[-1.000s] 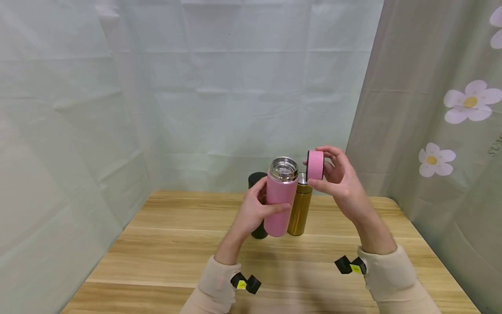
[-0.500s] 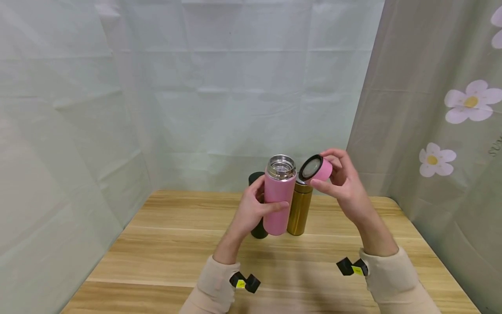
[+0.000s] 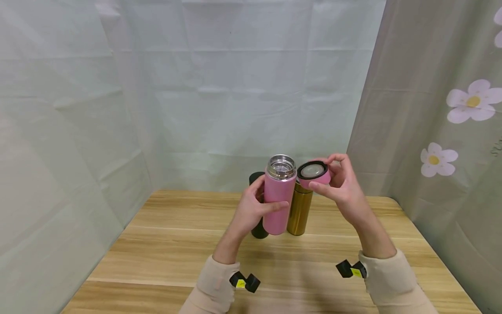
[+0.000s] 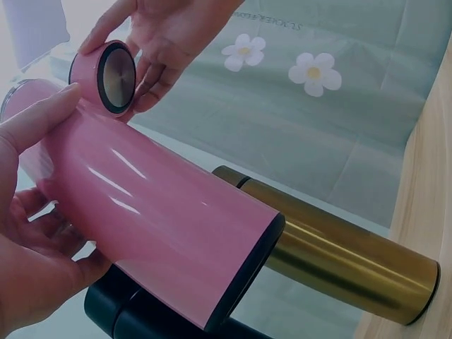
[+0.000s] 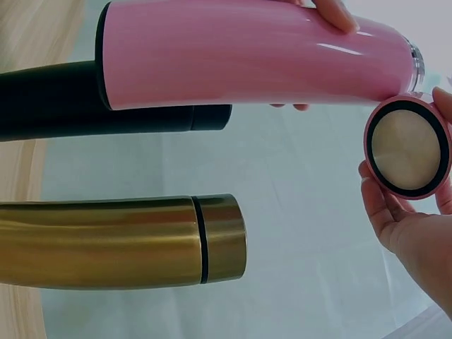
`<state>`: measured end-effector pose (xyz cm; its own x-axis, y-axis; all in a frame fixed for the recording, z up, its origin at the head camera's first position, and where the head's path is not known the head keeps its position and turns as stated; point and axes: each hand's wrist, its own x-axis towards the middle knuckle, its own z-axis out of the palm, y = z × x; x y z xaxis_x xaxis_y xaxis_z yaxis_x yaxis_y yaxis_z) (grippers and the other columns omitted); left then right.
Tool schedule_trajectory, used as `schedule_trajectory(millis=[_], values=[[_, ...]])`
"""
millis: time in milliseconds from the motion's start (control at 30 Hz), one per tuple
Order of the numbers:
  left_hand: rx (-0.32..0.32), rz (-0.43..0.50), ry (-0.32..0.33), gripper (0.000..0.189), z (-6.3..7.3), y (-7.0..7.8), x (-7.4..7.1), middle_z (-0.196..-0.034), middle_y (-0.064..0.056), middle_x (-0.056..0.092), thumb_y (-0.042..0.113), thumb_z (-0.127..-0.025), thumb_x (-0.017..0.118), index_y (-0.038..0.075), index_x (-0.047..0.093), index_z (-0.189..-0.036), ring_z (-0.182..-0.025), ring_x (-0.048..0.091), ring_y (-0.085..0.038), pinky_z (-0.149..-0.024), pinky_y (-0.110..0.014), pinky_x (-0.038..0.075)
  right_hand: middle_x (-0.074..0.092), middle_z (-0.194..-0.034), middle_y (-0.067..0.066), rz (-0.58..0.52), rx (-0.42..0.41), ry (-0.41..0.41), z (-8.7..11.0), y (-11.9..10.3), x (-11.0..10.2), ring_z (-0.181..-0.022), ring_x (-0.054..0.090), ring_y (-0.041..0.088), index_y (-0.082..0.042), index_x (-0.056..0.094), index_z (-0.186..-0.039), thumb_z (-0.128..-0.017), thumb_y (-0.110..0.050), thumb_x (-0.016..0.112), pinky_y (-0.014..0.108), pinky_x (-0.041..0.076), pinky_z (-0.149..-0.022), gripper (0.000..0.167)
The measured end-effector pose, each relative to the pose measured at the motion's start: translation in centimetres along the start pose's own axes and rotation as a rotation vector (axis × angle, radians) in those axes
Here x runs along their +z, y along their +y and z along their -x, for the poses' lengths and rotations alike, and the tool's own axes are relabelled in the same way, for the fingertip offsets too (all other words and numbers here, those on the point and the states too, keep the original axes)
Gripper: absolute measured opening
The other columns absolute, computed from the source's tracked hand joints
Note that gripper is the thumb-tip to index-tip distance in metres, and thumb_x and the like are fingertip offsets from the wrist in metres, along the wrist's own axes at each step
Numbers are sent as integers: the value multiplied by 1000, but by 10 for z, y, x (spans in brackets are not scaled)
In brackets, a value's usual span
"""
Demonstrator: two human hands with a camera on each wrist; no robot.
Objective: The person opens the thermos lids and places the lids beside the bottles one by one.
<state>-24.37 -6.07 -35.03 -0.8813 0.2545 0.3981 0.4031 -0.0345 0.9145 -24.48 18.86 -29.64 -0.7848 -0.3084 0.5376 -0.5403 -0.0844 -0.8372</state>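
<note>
My left hand (image 3: 252, 207) grips a pink thermos (image 3: 279, 196) round its body, holding it up over the table with its bare steel mouth showing. Beside that mouth, my right hand (image 3: 342, 183) pinches the pink lid (image 3: 319, 179) between thumb and fingers. The lid's black-rimmed underside with a pale disc faces up toward the head camera. In the left wrist view the lid (image 4: 113, 78) shows its shiny metal top, and the thermos (image 4: 162, 205) its dark base. The right wrist view has the lid (image 5: 406, 148) close by the neck of the thermos.
Behind the pink thermos stand a gold thermos (image 3: 300, 211) and a black thermos (image 3: 259, 229), both upright with lids on and partly hidden. The wooden table (image 3: 176, 244) stretches out to both sides. Pale curtains (image 3: 251, 109) hang behind and at the sides.
My right hand has turned the lid over, from standing on its edge to its underside facing up, and lowered it slightly. The pink thermos has shifted a little left.
</note>
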Motion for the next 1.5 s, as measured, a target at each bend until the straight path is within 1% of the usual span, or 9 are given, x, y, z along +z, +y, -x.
schedule_trajectory(millis=[167, 300, 500, 667, 767, 867, 933, 1233, 1500], values=[[5, 9, 12, 71, -1, -1, -1, -136, -5, 64, 17, -86, 87, 18, 52, -147, -121, 63, -28, -105, -51, 51, 50, -144, 15, -10, 1, 8, -1, 1, 0, -121, 60, 26, -17, 38, -129, -93, 10, 64, 27, 56, -96, 52], [3, 13, 8, 71, 0, -1, -1, -137, -6, 63, 18, -86, 87, 17, 52, -148, -121, 63, -28, -105, -51, 51, 48, -147, 17, -11, 11, 20, 0, 2, 0, -122, 59, 26, -17, 39, -128, -94, 9, 65, 26, 56, -96, 50], [6, 14, 7, 71, 0, 0, -1, -137, -6, 63, 17, -86, 86, 17, 52, -148, -122, 63, -28, -105, -51, 51, 51, -144, 17, -10, 30, 34, 1, 3, 0, -120, 60, 25, -17, 39, -127, -95, 7, 66, 26, 56, -94, 48], [6, 10, 9, 72, 1, 1, -1, -137, -6, 63, 17, -86, 86, 18, 51, -149, -123, 62, -28, -106, -51, 50, 57, -138, 15, 9, 30, 47, 2, 4, 0, -114, 63, 24, -17, 40, -128, -94, 6, 67, 26, 56, -92, 49], [5, 11, 11, 72, 1, 1, -1, -137, -6, 63, 20, -86, 87, 18, 51, -149, -123, 62, -28, -106, -51, 50, 59, -137, 13, 30, 18, 53, 3, 4, 1, -119, 59, 26, -15, 41, -128, -94, 7, 67, 26, 52, -97, 49], [9, 9, 10, 72, 1, 0, -2, -137, -6, 63, 21, -86, 87, 18, 52, -148, -123, 62, -28, -106, -51, 50, 59, -140, 11, 47, 9, 52, 4, 4, 1, -126, 55, 28, -14, 43, -129, -94, 6, 68, 30, 48, -100, 48], [11, 10, 11, 72, 1, 0, -2, -137, -6, 63, 21, -86, 87, 17, 52, -148, -123, 62, -28, -106, -51, 50, 60, -141, 10, 48, 6, 48, 4, 5, 1, -127, 54, 28, -14, 44, -129, -94, 5, 69, 32, 46, -102, 47], [20, 10, 9, 72, 2, 0, -4, -137, -6, 63, 23, -86, 87, 18, 51, -148, -122, 63, -28, -106, -51, 50, 62, -143, 7, 53, 32, 43, 4, 8, 2, -126, 58, 22, -11, 45, -130, -93, 3, 73, 26, 46, -104, 48], [17, 7, 9, 72, 2, 0, -2, -136, -6, 64, 22, -86, 87, 18, 51, -148, -121, 63, -28, -105, -51, 51, 61, -144, 7, 42, 32, 44, 4, 9, 1, -127, 58, 22, -11, 44, -130, -94, 3, 72, 25, 47, -104, 48]])
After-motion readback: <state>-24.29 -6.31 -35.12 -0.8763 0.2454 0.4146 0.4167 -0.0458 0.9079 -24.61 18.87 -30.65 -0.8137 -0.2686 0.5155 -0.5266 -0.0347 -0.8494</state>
